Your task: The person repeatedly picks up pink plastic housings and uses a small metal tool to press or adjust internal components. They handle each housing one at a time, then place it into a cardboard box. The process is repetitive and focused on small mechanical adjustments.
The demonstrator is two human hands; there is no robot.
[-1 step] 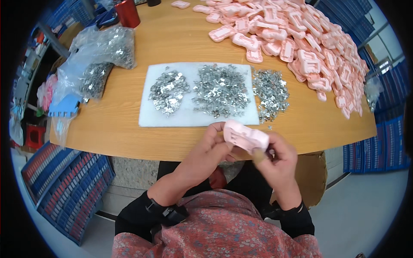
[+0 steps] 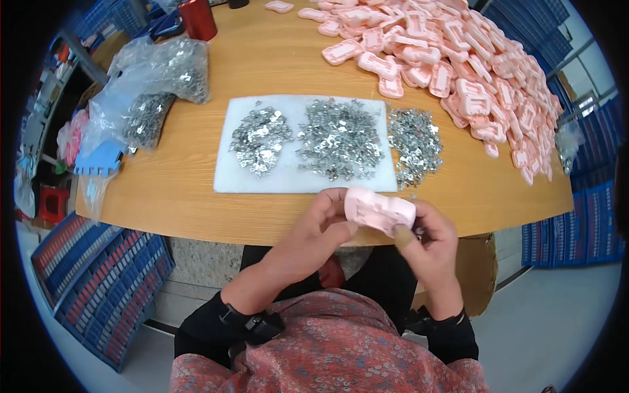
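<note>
Just past the near edge of the table, both my hands hold one pale pink plastic shell (image 2: 380, 211) with a narrowed waist and recessed compartments. My left hand (image 2: 327, 223) grips its left end, thumb along the near side and fingers behind. At the right end, my right hand (image 2: 427, 239) is closed with its thumb on the near rim; a small dark or shiny bit shows by its fingers, too small to name. Beyond the hands lies a white foam sheet (image 2: 288, 183) bearing two heaps of small silvery metal pieces (image 2: 341, 139). A third metal heap (image 2: 415, 147) overlaps the sheet's right edge.
A large pile of similar pink shells (image 2: 458, 72) covers the table's far right. Clear plastic bags of metal pieces (image 2: 187, 72), a blue toothed plastic piece (image 2: 98, 160) and a red container (image 2: 197, 19) sit at left. Blue racks (image 2: 105, 281) stand below; a cardboard box (image 2: 477, 272) is under the table.
The shell and both hands have shifted slightly to the right in the picture, and the shell has tipped a little. Both hands keep their hold.
</note>
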